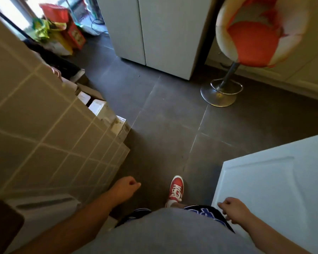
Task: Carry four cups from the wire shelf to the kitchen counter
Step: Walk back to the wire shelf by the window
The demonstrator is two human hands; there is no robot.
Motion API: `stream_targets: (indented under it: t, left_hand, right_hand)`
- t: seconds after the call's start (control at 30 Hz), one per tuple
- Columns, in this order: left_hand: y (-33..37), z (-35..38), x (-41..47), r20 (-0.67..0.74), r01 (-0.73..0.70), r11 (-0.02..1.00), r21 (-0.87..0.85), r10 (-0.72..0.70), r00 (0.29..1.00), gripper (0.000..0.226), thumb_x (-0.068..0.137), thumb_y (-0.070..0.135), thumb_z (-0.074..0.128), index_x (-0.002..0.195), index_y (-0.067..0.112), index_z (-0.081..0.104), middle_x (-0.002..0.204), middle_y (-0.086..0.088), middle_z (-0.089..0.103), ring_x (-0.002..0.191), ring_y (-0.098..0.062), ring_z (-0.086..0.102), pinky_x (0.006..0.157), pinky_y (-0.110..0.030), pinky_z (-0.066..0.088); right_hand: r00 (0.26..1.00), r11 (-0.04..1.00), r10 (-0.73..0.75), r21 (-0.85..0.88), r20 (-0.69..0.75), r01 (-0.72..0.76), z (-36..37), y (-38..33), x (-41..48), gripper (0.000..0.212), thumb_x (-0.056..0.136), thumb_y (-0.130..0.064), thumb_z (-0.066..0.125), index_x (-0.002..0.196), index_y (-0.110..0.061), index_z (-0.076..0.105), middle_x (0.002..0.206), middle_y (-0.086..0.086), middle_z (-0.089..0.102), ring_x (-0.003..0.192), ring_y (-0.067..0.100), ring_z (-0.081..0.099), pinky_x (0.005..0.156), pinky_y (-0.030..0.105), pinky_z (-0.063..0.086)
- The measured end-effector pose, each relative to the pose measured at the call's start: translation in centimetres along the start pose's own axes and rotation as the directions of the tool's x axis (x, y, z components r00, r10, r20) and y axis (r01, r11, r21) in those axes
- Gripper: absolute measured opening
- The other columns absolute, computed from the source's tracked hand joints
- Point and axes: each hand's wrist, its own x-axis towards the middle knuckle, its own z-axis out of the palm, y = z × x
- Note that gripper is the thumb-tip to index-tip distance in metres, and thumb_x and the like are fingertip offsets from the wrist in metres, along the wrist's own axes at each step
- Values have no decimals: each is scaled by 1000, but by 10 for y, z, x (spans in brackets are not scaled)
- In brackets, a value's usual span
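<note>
No cup, wire shelf or kitchen counter shows in the head view. My left hand (pixel 124 188) hangs low at the left of my body, fingers curled in a loose fist with nothing in it. My right hand (pixel 234 209) hangs at the right, in front of a white panelled door, fingers also curled and holding nothing. Below me are my grey shirt and one red sneaker (pixel 175 189) stepping onto the dark tiled floor (pixel 165 116).
A beige tiled wall (pixel 44 121) runs along the left, with cardboard boxes (pixel 99 107) at its foot. A white door (pixel 275 180) stands at the right. Ahead are white cabinets (pixel 158 33), an orange bar stool (pixel 250 43) on a chrome base, and red boxes (pixel 66 24).
</note>
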Motion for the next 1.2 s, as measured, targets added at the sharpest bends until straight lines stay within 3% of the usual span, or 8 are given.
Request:
stream_targets:
  t: [0.23,0.47,0.57,0.73,0.87,1.0,1.07,1.2]
  left_hand:
    - [18,-49,25,-75,115,991,-62,-120,990,22,96,27,57,98,6,64,94,-17,68,79,-22,61,74,-33,49]
    - [20,-93,68,-28,250,958,-139,-256,966,18,96,27,56,100,11,62,97,-12,66,85,-20,62,74,-32,49]
    - [33,-122,103,-6,258,956,-136,-262,965,14,96,27,57,97,14,63,96,-9,66,86,-20,63,80,-35,50]
    - [92,-185,161,19,235,970,-66,-235,972,13,93,36,59,92,24,63,91,2,65,83,-11,62,67,-27,48]
    - [157,-233,209,-16,174,984,-25,-175,985,23,92,40,57,102,22,67,100,-3,70,92,-17,66,86,-36,54]
    - [222,-279,257,-44,73,991,-111,-78,996,26,92,38,57,100,16,67,96,-7,71,89,-21,68,86,-41,56]
    - [251,-299,279,-56,32,990,-141,-40,998,24,92,40,56,97,19,66,94,-5,70,87,-20,68,86,-41,57]
    - [291,-330,321,-94,27,986,-165,-43,995,25,91,38,57,89,16,67,89,-9,72,86,-25,69,81,-41,55]
  right_hand:
    - [987,986,-158,-49,18,158,-77,-114,56,27,91,-33,61,72,-14,57,71,9,65,67,24,64,57,26,43]
    - [960,956,-277,-97,26,278,-114,-246,121,27,87,-31,67,68,-14,59,68,15,69,59,25,61,62,32,50]
    - [957,951,-287,-111,33,289,-130,-296,145,26,88,-31,66,69,-15,57,64,10,65,55,24,59,57,28,43]
    - [965,956,-262,-137,4,260,-175,-356,166,27,88,-27,67,67,-14,57,58,6,61,47,19,54,46,22,38]
    - [977,972,-209,-118,-45,203,-222,-382,183,26,89,-24,66,67,-12,58,55,4,59,46,19,53,44,21,36]
    - [986,982,-151,-123,-64,142,-267,-399,208,28,90,-20,65,66,-11,54,52,6,57,40,18,50,40,18,33]
    - [991,984,-124,-139,-58,115,-289,-412,224,28,90,-21,65,66,-11,53,56,11,60,47,22,52,41,19,32]
    - [992,975,-121,-191,-33,112,-333,-458,266,27,89,-25,64,68,-11,56,59,11,65,49,22,54,45,22,37]
